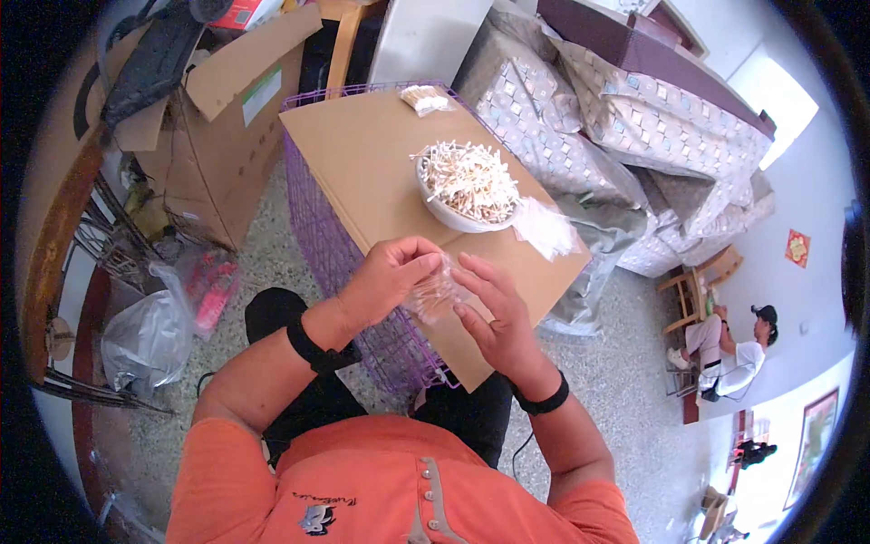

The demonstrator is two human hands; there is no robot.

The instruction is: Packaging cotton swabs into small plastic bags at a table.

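A small clear plastic bag of cotton swabs (433, 292) is held between my hands above the near edge of the cardboard sheet (362, 181). My left hand (397, 279) pinches the bag's upper end between thumb and fingers. On its other side, my right hand (498, 317) curls around the bag, thumb and forefinger against the plastic. Beyond my hands stands a white bowl (453, 218) heaped with loose cotton swabs (471, 177). A pile of clear empty bags (548, 228) lies right of the bowl. At the far edge rests a filled bag of swabs (426, 100).
The cardboard lies on a purple wire crate (322, 208) before my knees. An open carton (222, 145) and plastic bags (149, 340) are at left. Wrapped cushioned furniture (589, 109) is piled at the far right. A seated person (739, 363) is by the right wall.
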